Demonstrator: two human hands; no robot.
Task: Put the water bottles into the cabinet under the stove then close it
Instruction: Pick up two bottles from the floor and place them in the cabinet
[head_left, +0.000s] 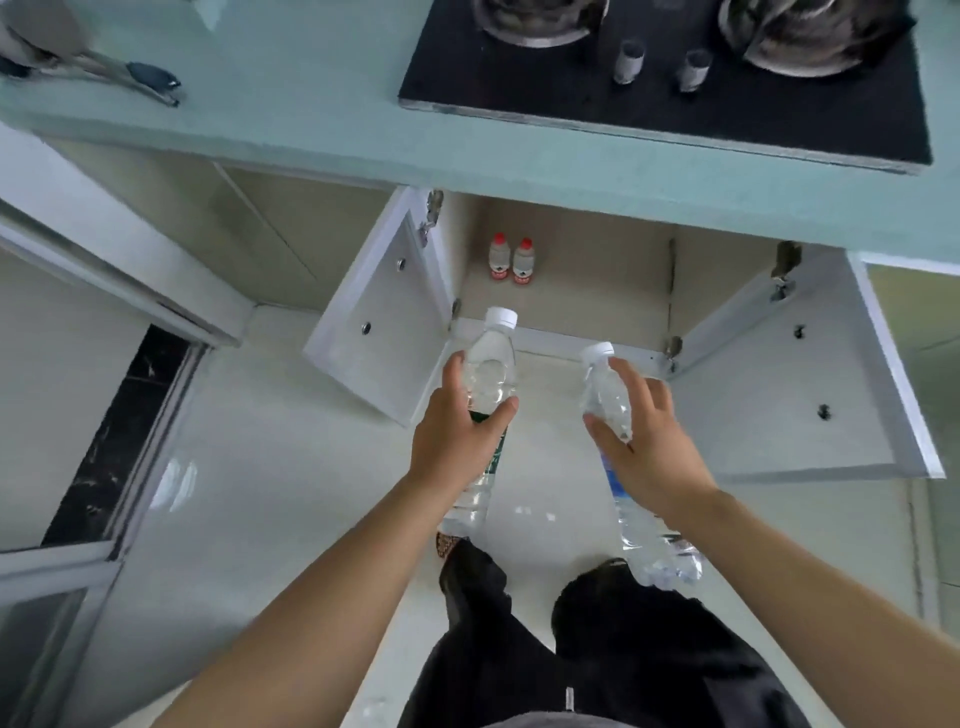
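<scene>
My left hand (452, 441) grips a clear water bottle with a white cap and green label (491, 364), held upright above the floor. My right hand (649, 447) grips a second clear bottle with a white cap and blue label (605, 400), tilted slightly. Both hang in front of the cabinet under the stove (571, 270), whose left door (384, 306) and right door (789, 384) stand wide open. Two small red-capped bottles (511, 260) stand inside at the back left of the cabinet.
The black stove (675, 114) sits in the pale green counter (311, 104) above the cabinet. A utensil (150, 80) lies on the counter at the left. A sliding door frame (104, 415) lines the left side. My legs (571, 649) stand on the glossy white floor.
</scene>
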